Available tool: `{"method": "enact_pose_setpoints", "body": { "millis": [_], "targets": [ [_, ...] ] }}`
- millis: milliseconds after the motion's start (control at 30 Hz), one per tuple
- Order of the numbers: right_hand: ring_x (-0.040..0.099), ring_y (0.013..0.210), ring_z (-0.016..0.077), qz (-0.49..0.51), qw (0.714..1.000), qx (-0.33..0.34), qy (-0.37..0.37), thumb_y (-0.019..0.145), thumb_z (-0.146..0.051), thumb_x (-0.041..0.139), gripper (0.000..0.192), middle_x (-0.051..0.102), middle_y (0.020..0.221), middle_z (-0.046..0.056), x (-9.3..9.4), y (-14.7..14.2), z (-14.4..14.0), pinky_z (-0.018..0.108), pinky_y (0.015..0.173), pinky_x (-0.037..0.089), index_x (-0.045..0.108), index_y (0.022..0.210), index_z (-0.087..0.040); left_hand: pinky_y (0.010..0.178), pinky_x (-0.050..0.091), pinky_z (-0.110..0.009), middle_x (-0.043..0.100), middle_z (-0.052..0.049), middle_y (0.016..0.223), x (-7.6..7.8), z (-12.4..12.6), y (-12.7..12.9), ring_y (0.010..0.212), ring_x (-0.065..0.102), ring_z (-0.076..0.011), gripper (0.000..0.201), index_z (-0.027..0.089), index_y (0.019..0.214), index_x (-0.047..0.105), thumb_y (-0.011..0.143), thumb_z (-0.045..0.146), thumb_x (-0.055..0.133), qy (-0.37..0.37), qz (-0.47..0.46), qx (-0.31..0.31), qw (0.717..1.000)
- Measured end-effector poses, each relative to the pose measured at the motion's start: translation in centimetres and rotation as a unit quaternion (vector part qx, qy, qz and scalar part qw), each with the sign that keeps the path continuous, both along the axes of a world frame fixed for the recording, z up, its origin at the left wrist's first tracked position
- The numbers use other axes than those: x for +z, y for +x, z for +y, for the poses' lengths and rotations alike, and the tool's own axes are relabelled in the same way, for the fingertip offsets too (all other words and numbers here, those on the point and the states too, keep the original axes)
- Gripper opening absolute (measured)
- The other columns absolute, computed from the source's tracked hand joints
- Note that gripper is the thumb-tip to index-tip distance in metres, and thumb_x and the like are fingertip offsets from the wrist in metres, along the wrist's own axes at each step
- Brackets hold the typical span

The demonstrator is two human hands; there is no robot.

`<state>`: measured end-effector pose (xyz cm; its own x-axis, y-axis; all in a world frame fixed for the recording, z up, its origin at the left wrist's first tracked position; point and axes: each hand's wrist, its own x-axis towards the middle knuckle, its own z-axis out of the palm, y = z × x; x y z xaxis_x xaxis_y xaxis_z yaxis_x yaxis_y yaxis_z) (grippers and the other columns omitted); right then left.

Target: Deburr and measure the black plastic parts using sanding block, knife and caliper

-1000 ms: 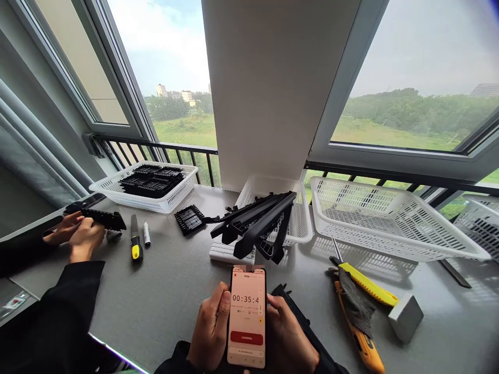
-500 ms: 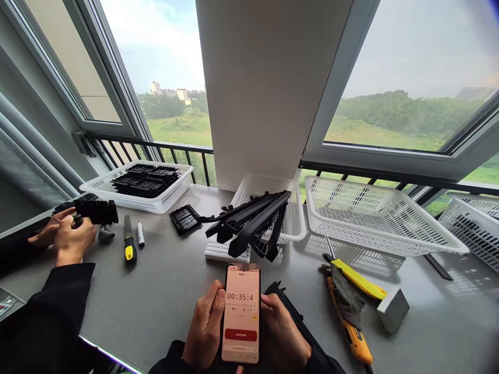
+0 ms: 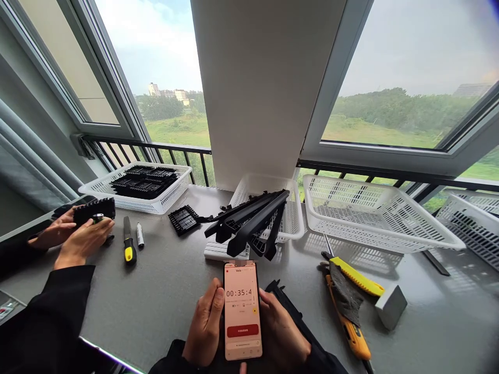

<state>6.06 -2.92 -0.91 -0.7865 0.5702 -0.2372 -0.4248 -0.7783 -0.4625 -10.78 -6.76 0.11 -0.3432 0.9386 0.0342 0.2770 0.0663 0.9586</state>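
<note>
Upright between my hands is a smartphone (image 3: 242, 311) with a timer and a red button on its lit screen. My left hand (image 3: 203, 324) grips its left edge, thumb along the side. On the opposite edge my right hand (image 3: 284, 330) is closed around it, its other fingers hidden behind. A fingertip shows just under the phone's lower end. Beside my right hand lies a long black plastic part (image 3: 290, 304). Beyond the phone, a pile of black plastic strips (image 3: 253, 221) rests partly in a white basket (image 3: 298, 228), above a white block (image 3: 218, 251).
At left a co-worker's hands (image 3: 76, 239) hold a black plastic part (image 3: 95, 209). Nearby lie a yellow-black file (image 3: 130, 244), a marker (image 3: 140, 235) and a basket of black grids (image 3: 175, 200). Rightward are a yellow-handled tool (image 3: 358, 275), an orange cutter (image 3: 353, 337), a grey block (image 3: 392, 307) and baskets (image 3: 448, 239).
The phone has tilted slightly, its top a little higher and further left, still in both hands. The co-worker's nearer hand has shifted right and opened out along the black part, which has turned.
</note>
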Motion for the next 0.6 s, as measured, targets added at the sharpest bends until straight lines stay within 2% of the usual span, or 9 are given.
{"method": "enact_pose_setpoints", "body": {
  "millis": [67, 133, 267, 333, 400, 500, 600],
  "targets": [
    [0.067, 0.124, 0.0376, -0.005, 1.000, -0.011, 0.006, 0.090, -0.067, 0.071, 0.065, 0.078, 0.130, 0.016, -0.4, 0.1, 0.0, 0.051, 0.108, 0.048, 0.078, 0.130, -0.016, 0.064, 0.058, -0.035, 0.067, -0.002, 0.067, -0.3, 0.0, -0.2, 0.067, 0.065, -0.0256, 0.053, 0.027, 0.082, 0.070, 0.098, 0.072, 0.049, -0.012, -0.017, -0.008, 1.000],
    [0.065, 0.128, 0.0375, 0.003, 1.000, 0.001, 0.020, 0.091, -0.068, 0.070, 0.066, 0.078, 0.132, 0.014, -0.7, 0.1, 0.1, 0.052, 0.111, 0.045, 0.076, 0.134, -0.018, 0.067, 0.059, -0.035, 0.068, -0.002, 0.068, -0.5, 0.0, -0.5, 0.068, 0.066, -0.0261, 0.053, 0.028, 0.082, 0.071, 0.097, 0.074, 0.050, -0.026, -0.032, -0.021, 0.999],
    [0.066, 0.126, 0.0389, 0.025, 0.997, 0.049, 0.046, 0.086, -0.076, 0.072, 0.076, 0.076, 0.134, 0.015, -0.9, 0.0, 0.3, 0.053, 0.108, 0.047, 0.074, 0.137, -0.020, 0.074, 0.062, -0.038, 0.075, -0.004, 0.078, -0.3, 0.3, -1.1, 0.078, 0.071, -0.0291, 0.056, 0.027, 0.088, 0.075, 0.091, 0.079, 0.055, -0.046, -0.075, -0.028, 0.996],
    [0.067, 0.125, 0.0376, 0.034, 0.996, 0.058, 0.053, 0.084, -0.078, 0.073, 0.079, 0.076, 0.134, 0.015, -0.8, -0.1, 0.4, 0.050, 0.105, 0.049, 0.074, 0.137, -0.019, 0.081, 0.064, -0.040, 0.081, -0.007, 0.091, -0.2, 0.4, -1.0, 0.091, 0.075, -0.0322, 0.061, 0.025, 0.097, 0.077, 0.088, 0.082, 0.057, -0.053, -0.093, -0.027, 0.994],
    [0.069, 0.122, 0.0367, 0.042, 0.996, 0.059, 0.055, 0.084, -0.079, 0.073, 0.081, 0.077, 0.131, 0.016, -0.6, -0.4, 0.4, 0.047, 0.100, 0.052, 0.072, 0.139, -0.019, 0.086, 0.065, -0.042, 0.083, -0.010, 0.107, -0.2, 0.4, -0.7, 0.103, 0.076, -0.0343, 0.065, 0.023, 0.110, 0.076, 0.091, 0.081, 0.052, -0.046, -0.093, -0.022, 0.994],
    [0.069, 0.121, 0.0366, 0.053, 0.995, 0.050, 0.061, 0.085, -0.079, 0.072, 0.081, 0.078, 0.126, 0.016, -0.5, -0.9, 0.5, 0.047, 0.100, 0.052, 0.073, 0.137, -0.017, 0.094, 0.064, -0.045, 0.078, -0.014, 0.131, -1.0, 0.1, 0.2, 0.119, 0.074, -0.0373, 0.073, 0.023, 0.140, 0.062, 0.096, 0.079, 0.045, -0.006, -0.062, -0.025, 0.998],
    [0.069, 0.123, 0.0378, 0.051, 0.995, 0.008, 0.087, 0.085, -0.076, 0.074, 0.074, 0.080, 0.120, 0.017, -1.0, -1.4, 0.4, 0.049, 0.105, 0.050, 0.079, 0.125, -0.014, 0.108, 0.057, -0.054, 0.064, -0.018, 0.153, -2.5, -0.3, 1.2, 0.136, 0.065, -0.0424, 0.097, 0.023, 0.162, 0.036, 0.086, 0.081, 0.055, 0.018, 0.028, -0.031, 0.999]
  ]
}}
